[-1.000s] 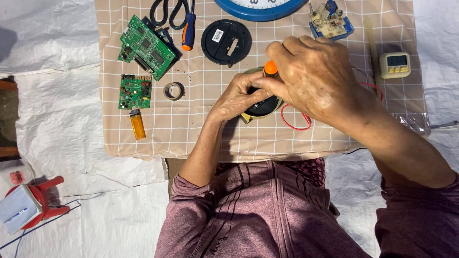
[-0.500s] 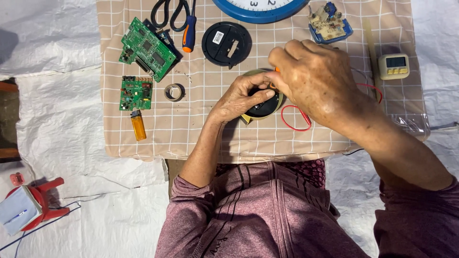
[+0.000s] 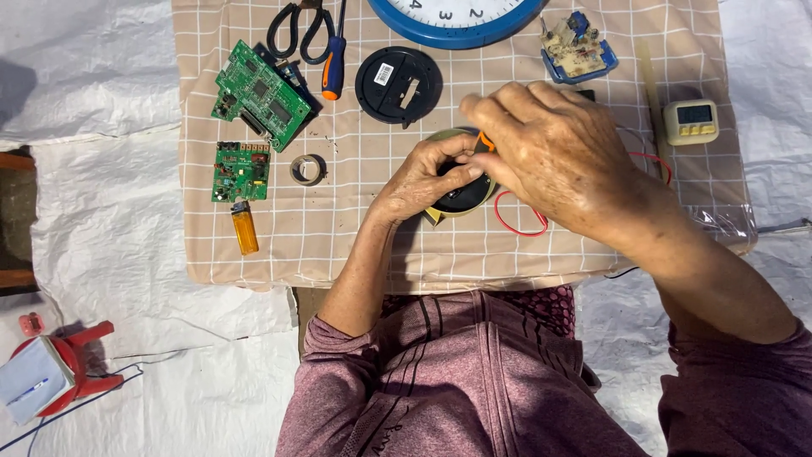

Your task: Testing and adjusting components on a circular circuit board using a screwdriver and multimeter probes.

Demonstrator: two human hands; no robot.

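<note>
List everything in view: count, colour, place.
round part: 1, black with olive rim, cloth centre, under both hands
tool: 1, orange handle tip showing, in right hand
red wire: 1, by the round part
circuit boards: 2, green, cloth left
lighter: 1, amber, below boards
metal ring: 1, silver
scissors: 1, black, top
screwdriver: 1, orange-blue, top
black disc: 1, top centre
wall clock: 1, blue rim, top edge
small timer: 1, cream, right
left hand: steadies the round part
right hand: grips tool
</note>
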